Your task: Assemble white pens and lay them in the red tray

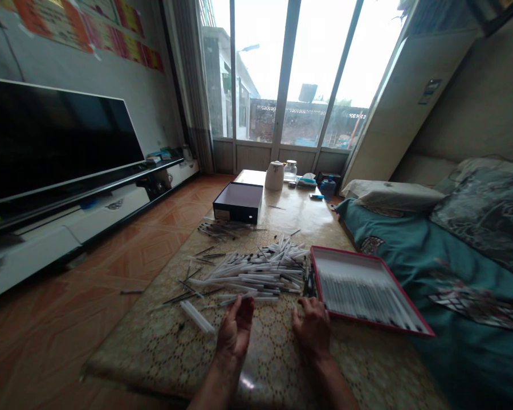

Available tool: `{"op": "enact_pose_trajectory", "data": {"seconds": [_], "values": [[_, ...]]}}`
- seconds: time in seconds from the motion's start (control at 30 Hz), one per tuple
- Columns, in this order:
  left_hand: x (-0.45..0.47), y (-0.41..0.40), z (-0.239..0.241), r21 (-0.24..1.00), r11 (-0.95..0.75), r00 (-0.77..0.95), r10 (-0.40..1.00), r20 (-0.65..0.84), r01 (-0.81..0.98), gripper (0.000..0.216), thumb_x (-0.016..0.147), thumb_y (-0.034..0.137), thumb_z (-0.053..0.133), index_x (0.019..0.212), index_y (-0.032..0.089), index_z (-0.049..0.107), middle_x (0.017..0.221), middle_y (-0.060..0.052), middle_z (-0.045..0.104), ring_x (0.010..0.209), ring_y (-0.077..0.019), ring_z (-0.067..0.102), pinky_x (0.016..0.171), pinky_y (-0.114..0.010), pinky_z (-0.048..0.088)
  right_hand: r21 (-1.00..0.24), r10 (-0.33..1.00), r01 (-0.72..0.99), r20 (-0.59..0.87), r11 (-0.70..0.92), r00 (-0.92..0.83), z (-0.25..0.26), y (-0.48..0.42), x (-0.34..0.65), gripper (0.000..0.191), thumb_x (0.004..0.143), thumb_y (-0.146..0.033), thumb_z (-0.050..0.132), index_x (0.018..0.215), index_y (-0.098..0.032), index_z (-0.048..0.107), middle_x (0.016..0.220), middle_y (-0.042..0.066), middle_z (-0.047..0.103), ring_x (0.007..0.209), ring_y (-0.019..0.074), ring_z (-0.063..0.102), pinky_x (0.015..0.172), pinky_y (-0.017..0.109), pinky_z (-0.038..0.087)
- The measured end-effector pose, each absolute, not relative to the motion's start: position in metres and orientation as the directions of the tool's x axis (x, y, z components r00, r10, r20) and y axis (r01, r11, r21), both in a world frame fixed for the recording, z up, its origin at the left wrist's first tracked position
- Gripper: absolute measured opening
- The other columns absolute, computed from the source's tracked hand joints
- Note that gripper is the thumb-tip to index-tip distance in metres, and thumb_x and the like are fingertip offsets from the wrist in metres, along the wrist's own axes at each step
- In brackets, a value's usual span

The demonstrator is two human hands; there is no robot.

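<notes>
My left hand (234, 330) is over the near part of the table, palm turned inward and fingers loosely curled, with a gap between thumb and fingers. Its fingertips are close to the near edge of a heap of white pen barrels (256, 270); I make out nothing held. My right hand (313, 327) is low over the table, fingers bent and thumb apart, just left of a red-rimmed box (376, 326). Beyond its fingertips lie small black pen parts (309, 282). Inside the box, slim clear pens (361, 299) lie side by side in a row. A few loose clear tubes (197, 317) rest left of my left hand.
Thin dark refills (183, 295) are scattered at the heap's left. Farther back stand a dark open box (238, 212), a pale kettle (275, 175), a glass jar (290, 171) and a tissue pack (306, 180). A teal-covered sofa (402, 267) borders the table's right side.
</notes>
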State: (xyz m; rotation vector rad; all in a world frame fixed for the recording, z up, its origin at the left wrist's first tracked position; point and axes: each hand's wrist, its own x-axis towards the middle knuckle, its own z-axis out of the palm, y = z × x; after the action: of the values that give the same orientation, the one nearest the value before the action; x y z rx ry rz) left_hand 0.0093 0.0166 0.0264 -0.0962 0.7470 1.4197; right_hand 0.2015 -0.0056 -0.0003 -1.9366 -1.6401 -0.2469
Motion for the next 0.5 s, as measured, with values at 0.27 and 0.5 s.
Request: {"op": "enact_pose_trajectory", "data": {"seconds": [0.27,0.5], "values": [[0.012,0.015,0.012,0.554,0.214,-0.046,0.908,-0.417,-0.804,0.01,0.078,0.004,0.057,0.082,0.012,0.059,0.07,-0.007,0.07,0.064,-0.0161,0.068,0.059,-0.026,0.056,-0.262,0.857,0.965,0.499,0.005,0.13,-0.009,-0.005,0.196,0.007,0.078,-0.021,0.051,0.075,-0.023,0.057,0.077,0.005,0.056,0.078,0.0224,0.052,0.072,0.034,0.037],[0.01,0.012,0.008,0.574,0.228,-0.012,0.923,-0.384,-0.787,0.011,0.079,0.005,0.056,0.085,0.014,0.059,0.075,-0.005,0.069,0.068,-0.0149,0.068,0.062,-0.025,0.056,-0.336,0.805,0.939,0.576,0.073,0.144,-0.014,0.012,0.201,0.02,0.083,-0.017,0.043,0.091,-0.023,0.061,0.08,0.005,0.059,0.077,0.0206,0.054,0.069,0.03,0.04]]}}
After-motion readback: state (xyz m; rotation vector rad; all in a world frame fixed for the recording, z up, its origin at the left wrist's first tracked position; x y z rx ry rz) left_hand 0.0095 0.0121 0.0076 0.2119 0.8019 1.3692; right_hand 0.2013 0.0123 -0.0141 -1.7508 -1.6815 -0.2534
